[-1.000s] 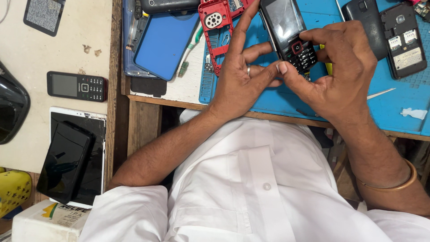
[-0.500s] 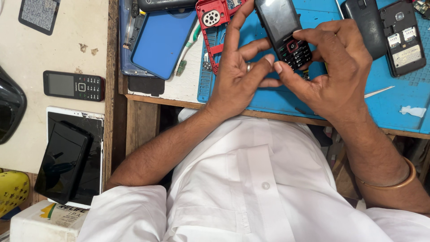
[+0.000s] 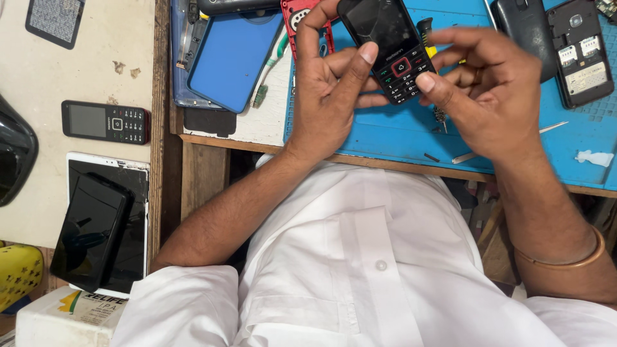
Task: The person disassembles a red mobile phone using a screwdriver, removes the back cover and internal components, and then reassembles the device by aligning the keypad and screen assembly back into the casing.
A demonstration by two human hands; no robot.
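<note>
We find a black keypad phone point(image 3: 390, 48) held up over the blue work mat point(image 3: 398, 135), between the person's two hands, screen and keys facing up. The left hand point(image 3: 331, 90) is curled about the phone's left edge, its thumb lying across the upper keys and its forefinger raised straight behind the handset. The right hand point(image 3: 491, 90) is half closed on the phone's right edge, thumb tip pressed at the lower keys; how the fingers behind it sit, we cannot tell.

Behind the left hand we note a red phone frame point(image 3: 302, 19) lying on the mat. At the far right lie two phones with their backs up, one closed point(image 3: 522, 26) and one opened point(image 3: 581, 51) with its innards showing. To the left of the mat rests a blue flat case point(image 3: 231, 58). On the pale side table point(image 3: 83, 64) at the left lie a small keypad phone point(image 3: 106, 122) and, nearer, a dark smartphone point(image 3: 90, 231) on top of a white tablet point(image 3: 138, 173).
</note>
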